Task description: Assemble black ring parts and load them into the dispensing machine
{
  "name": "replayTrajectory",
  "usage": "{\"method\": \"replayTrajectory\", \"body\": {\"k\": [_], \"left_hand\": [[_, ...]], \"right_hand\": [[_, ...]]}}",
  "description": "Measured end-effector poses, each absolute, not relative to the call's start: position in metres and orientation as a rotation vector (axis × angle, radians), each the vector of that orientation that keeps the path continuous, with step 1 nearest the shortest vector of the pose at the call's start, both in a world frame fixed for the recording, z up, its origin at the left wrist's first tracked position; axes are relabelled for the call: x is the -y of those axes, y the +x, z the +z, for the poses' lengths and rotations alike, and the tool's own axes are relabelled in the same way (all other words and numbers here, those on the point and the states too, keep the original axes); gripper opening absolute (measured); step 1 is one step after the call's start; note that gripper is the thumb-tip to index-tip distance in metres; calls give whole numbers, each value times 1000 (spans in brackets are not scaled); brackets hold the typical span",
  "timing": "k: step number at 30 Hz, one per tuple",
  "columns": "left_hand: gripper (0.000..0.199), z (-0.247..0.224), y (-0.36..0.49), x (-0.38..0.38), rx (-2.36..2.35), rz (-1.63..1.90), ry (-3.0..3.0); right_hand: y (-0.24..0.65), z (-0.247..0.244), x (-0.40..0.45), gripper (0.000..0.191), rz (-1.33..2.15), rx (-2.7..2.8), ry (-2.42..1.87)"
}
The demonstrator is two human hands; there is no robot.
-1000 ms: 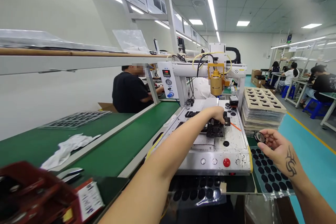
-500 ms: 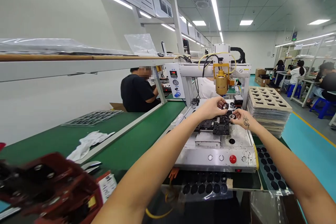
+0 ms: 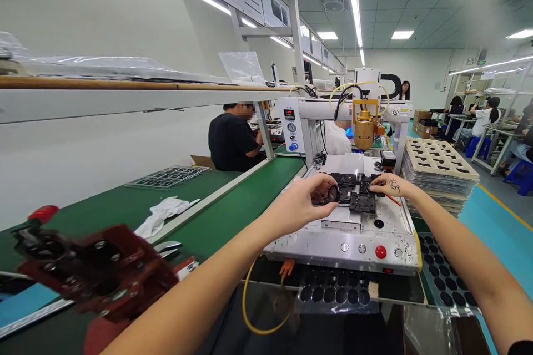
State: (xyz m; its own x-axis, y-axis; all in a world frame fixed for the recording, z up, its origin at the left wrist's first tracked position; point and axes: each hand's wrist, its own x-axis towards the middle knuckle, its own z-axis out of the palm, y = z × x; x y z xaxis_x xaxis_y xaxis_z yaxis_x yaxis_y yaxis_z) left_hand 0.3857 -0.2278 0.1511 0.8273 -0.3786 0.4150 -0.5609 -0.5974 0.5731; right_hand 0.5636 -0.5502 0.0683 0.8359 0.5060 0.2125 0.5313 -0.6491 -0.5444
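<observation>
My left hand (image 3: 318,197) is closed around the edge of a round black part (image 3: 333,193) with a dark, lens-like middle, held above the left side of the machine bed. My right hand (image 3: 389,183) has its fingers pinched at the right side of the black fixture blocks (image 3: 362,203). What lies between those fingertips is hidden. A thin red stick (image 3: 393,200) pokes out from beneath this hand; whether the fingers grip it cannot be made out. Behind both hands, a brass-coloured cylindrical head (image 3: 364,128) hangs from the gantry.
The white machine's front panel carries a red button (image 3: 380,252). Stacked trays (image 3: 441,163) stand on the right. Sheets of black discs (image 3: 335,291) lie in front. A dark red clamp-like fixture (image 3: 120,272) is at lower left, near a white glove (image 3: 166,213). A co-worker (image 3: 233,138) sits beyond.
My left hand has drawn back to the left and lower with the round black part. The small round part at my right fingertips no longer shows, and a red stick is visible there.
</observation>
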Motion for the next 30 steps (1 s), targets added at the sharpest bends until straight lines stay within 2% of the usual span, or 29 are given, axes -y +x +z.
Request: {"method": "replayTrajectory", "body": {"k": [10,15,19,24,30], "left_hand": [[34,126,337,194,639,339,2358],[34,124,322,202,641,421,2306],[33,123,313,220,678,435,2244],[33,93,295,214,631,468,2211],[34,44,271,187,526,534,2222]], "right_hand": [[570,56,546,23,-158,775,-2486],[570,58,545,17,-243,742,-2526],[555,61,541,23,-397,675,-2483],[476,44,562,36,-710,491,-2342],[358,-24,582,26,-848,360,-2290]]}}
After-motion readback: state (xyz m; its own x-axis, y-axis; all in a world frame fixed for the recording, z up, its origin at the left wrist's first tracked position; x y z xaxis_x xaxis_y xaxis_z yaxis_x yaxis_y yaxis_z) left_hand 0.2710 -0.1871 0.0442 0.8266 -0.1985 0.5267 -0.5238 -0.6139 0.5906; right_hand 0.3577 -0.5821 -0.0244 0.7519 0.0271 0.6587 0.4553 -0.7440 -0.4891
